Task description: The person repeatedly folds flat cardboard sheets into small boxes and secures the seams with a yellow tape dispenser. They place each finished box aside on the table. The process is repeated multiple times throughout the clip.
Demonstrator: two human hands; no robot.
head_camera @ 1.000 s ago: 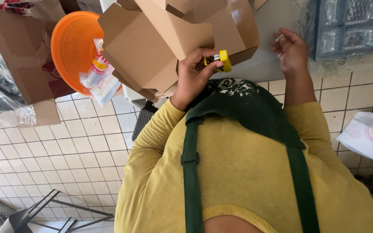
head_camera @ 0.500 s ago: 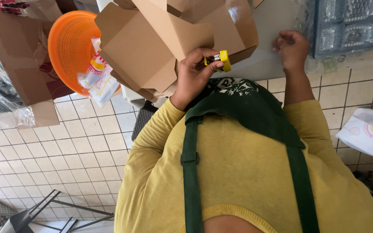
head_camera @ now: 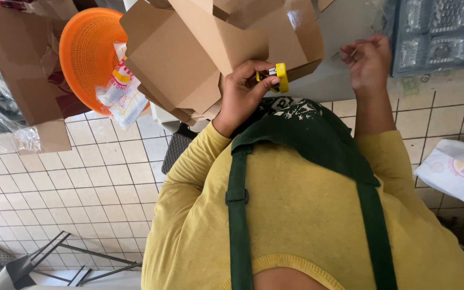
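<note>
Two hands work near the far edge of the grey worktop (head_camera: 345, 64), seen from above. At the left side an orange mesh basket (head_camera: 84, 53) stands tilted, with a printed plastic packet (head_camera: 119, 91) leaning against it. Beside it, a stack of flat brown cardboard boxes (head_camera: 189, 59) juts over the worktop's front edge. The left hand (head_camera: 243, 94) presses against this stack, its fingers closed around a small yellow tool (head_camera: 278, 76), possibly a tape dispenser or cutter; the view is too small to tell. Further right, the right hand (head_camera: 369, 59) has its fingers pinched on a sheet of clear film (head_camera: 350, 27). A blue-grey moulded plastic tray (head_camera: 439, 29) lies at the right corner.
</note>
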